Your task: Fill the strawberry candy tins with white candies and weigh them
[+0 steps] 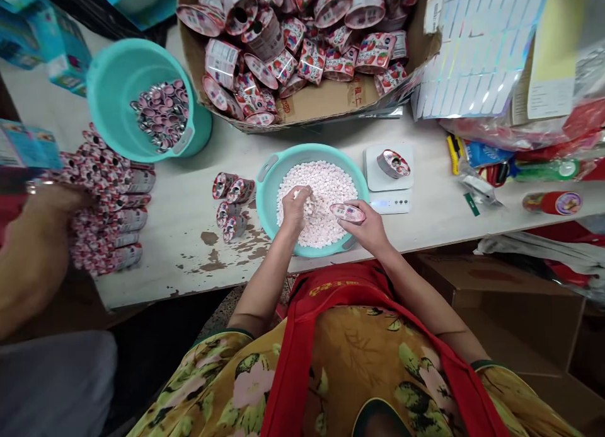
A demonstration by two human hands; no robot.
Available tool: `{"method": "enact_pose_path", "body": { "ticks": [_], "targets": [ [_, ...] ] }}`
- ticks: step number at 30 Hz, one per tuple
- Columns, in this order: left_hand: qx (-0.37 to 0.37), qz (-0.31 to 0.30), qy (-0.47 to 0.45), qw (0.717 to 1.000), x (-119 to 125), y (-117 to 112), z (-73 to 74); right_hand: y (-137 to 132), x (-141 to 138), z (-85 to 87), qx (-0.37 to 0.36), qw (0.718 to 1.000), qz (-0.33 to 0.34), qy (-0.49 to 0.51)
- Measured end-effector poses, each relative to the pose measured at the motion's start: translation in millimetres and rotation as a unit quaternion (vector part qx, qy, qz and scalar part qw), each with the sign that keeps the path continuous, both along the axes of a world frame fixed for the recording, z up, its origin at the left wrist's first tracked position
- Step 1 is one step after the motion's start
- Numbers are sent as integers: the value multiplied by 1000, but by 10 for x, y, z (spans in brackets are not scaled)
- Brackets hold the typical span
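A teal basin (266, 203) of small pale pink candies (326, 175) stands in front of me. My left hand (292, 211) is inside it, fingers curled around some of the candies. Over the basin's right side, my right hand (371, 229) grips a small oval tin (347, 213) with a pink label, tilted toward the candies. Just right of the basin is a white digital scale (390, 197), with another oval tin (394, 164) on its plate. Several similar tins (231, 200) are grouped to the basin's left.
A cardboard box (326, 112) of strawberry-printed tins stands at the back. Farther left are a teal bucket (108, 103) of small metal lids and rows of tins (127, 219), where a co-worker's arm (38, 248) reaches. Label sheets (472, 46) and a red-labelled jar (551, 202) lie right.
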State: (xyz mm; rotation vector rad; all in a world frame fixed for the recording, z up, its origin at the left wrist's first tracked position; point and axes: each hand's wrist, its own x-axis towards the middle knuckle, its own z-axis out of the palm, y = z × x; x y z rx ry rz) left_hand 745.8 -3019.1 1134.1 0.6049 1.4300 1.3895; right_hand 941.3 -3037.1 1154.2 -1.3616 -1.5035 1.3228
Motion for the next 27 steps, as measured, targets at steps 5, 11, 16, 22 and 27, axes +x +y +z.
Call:
{"method": "enact_pose_path", "body": {
  "ticks": [5,11,16,22,27],
  "targets": [
    [60,-14,-224,973,99,-49,489,101,-244,-66,37,996,51,-58],
    [-23,18,-344,939,-51,39,349,144,-252,-201,-64,996,27,-57],
    [-79,38,-376,922,-120,57,-58,135,-235,-188,-42,994,-10,98],
    [-110,56,-356,927,-73,0,64,216,-215,-193,51,997,-50,-25],
    [3,2,-336,942,-93,-33,589,295,-271,-137,119,989,-23,-84]
  ]
}}
